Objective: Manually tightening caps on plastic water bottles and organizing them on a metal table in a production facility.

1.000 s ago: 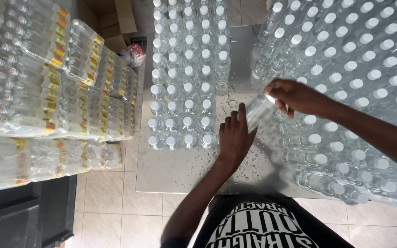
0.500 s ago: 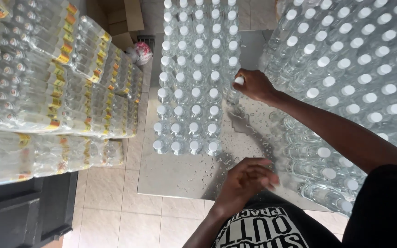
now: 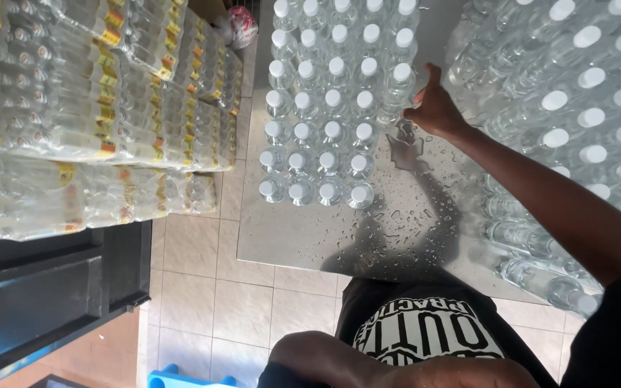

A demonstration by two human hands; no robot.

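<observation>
My right hand (image 3: 436,109) reaches across a wet metal table (image 3: 397,230) to the right edge of a block of upright clear bottles with white caps (image 3: 328,129). Its fingers wrap the side of the end bottle (image 3: 401,80) in that block, with the thumb raised. Only my left forearm (image 3: 339,359) shows at the bottom edge, by my black printed shirt; the hand itself is out of sight.
A heap of clear capped bottles (image 3: 576,108) lies on the table's right side. Shrink-wrapped packs of labelled bottles (image 3: 88,122) are stacked at left above a tiled floor (image 3: 203,287). A black cabinet (image 3: 44,287) stands at lower left.
My right hand has moved up and right along the block's edge with the bottle. My left hand has dropped from in front of my torso out of view.
</observation>
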